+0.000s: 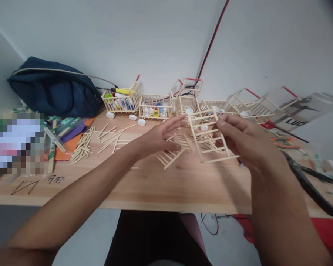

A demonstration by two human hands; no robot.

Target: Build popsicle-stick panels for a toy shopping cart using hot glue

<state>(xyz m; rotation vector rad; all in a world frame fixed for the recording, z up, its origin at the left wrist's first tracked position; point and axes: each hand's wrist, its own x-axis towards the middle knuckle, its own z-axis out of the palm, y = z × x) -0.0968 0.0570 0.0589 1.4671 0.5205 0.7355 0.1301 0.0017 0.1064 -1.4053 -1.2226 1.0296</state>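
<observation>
pale wood is nearly everything in the head view: a light wooden desk (183, 188) strewn with thin sticks and small things built from them. the right hand (246, 144) pinches a ladder-like stick frame (211, 138) by its right rail, thumb in front and fingers behind, holding it tilted up just above the desk, in the middle and slightly right. the left hand (158, 138) is spread wide with the fingers stretched toward the frame's upper left corner. whether the fingertips touch it, i cannot tell. its thumb lies at a second stick panel (173, 153) that rests flat on the desk just beside the frame.

the frame looks very light and fairly stiff along its two long rails, but fragile. the thin rungs and their small joints would probably snap or come loose under a squeeze or a twist. i judge the safest hold to be a gentle pinch on a long rail near a joint, never on a rung's middle.

to the left lies a heap of loose sticks (83, 146). along the wall stands a row of stick carts (122, 101) on white wheels, some with small coloured items inside. a dark blue bag (55, 88) sits at the far left, and a black hand tool (308, 177) lies at the right edge.
</observation>
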